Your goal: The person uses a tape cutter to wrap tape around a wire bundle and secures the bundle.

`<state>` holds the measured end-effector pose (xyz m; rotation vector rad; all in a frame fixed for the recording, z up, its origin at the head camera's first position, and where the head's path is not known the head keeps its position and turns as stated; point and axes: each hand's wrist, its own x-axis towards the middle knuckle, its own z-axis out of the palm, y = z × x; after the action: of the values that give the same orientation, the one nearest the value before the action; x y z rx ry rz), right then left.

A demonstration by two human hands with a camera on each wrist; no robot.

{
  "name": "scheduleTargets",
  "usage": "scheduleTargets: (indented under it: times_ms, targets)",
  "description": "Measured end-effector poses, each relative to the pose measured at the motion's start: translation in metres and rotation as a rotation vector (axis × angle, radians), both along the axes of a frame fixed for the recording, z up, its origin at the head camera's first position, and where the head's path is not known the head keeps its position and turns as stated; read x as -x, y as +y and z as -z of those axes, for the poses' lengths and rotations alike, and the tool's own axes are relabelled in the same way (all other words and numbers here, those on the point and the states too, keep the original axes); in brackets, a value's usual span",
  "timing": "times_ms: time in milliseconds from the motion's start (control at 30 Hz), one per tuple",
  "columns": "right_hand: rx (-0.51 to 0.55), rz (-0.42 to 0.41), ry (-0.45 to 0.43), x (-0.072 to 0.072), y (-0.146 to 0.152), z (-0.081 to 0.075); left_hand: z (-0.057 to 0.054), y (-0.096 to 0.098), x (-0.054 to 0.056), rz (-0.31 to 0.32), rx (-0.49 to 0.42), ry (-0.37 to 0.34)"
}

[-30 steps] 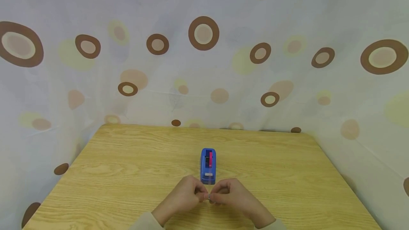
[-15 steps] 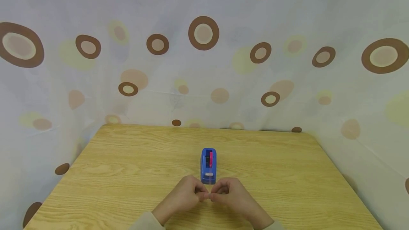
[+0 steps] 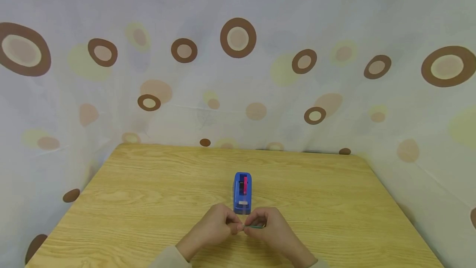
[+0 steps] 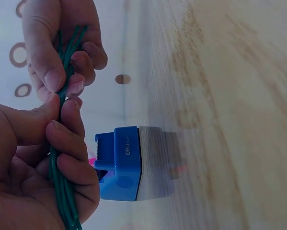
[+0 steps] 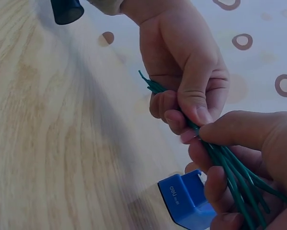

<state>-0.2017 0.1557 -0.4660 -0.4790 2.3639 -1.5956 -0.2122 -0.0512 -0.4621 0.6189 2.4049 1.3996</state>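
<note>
Close together at the table's near side, my left hand (image 3: 213,227) and right hand (image 3: 276,230) both pinch a bundle of thin green strands (image 4: 64,191). Whether these are stems or wires I cannot tell. A short piece of clear pinkish tape (image 4: 75,86) is at the bundle's middle, between the two hands, its jagged end sticking out. In the right wrist view the strands fan out along my right palm, while their other ends poke past my left fingers. Just beyond the hands stands a blue tape dispenser (image 3: 236,197) with a pink roll (image 3: 245,185).
The wood-grain table (image 3: 148,189) extends around the dispenser. A white curtain with brown rings (image 3: 238,94) hangs behind and along both sides. A dark cylindrical object (image 5: 67,12) shows at the top left of the right wrist view.
Both hands stay in nearly the same place. The green strands now show along my right fingers, where they were hardly seen before. The dispenser has not moved.
</note>
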Motion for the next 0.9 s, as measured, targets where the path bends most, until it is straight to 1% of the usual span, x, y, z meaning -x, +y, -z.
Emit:
scheduleTargets:
  times_ms: [167,333,433,567,667,800,900]
  targets:
    - [-0.038,0.045,0.075,-0.0019,-0.0029,0.0028,-0.0003,-0.0005,0.0012,-0.002,0.001,0.024]
    - [-0.012,0.065,0.07,-0.003,-0.0054,0.0058,-0.0004,-0.0021,0.0022,0.021,-0.004,0.007]
    - [-0.009,0.068,0.059,-0.0027,-0.0056,0.0088,0.002,-0.0038,0.0033,0.05,-0.004,-0.019]
    - [-0.054,0.063,0.081,-0.0023,-0.0052,0.0099,0.0051,-0.0057,0.0048,0.089,-0.006,-0.053]
    - [-0.084,0.058,0.1,-0.0024,-0.0052,0.0085,0.0041,-0.0066,0.0057,0.106,-0.005,-0.087]
    - [-0.096,0.059,0.12,-0.0023,-0.0052,0.0083,0.0021,-0.007,0.0077,0.124,0.001,-0.133]
    - [-0.099,0.059,0.133,-0.0025,-0.0053,0.0082,0.0024,-0.0072,0.0093,0.143,-0.015,-0.176]
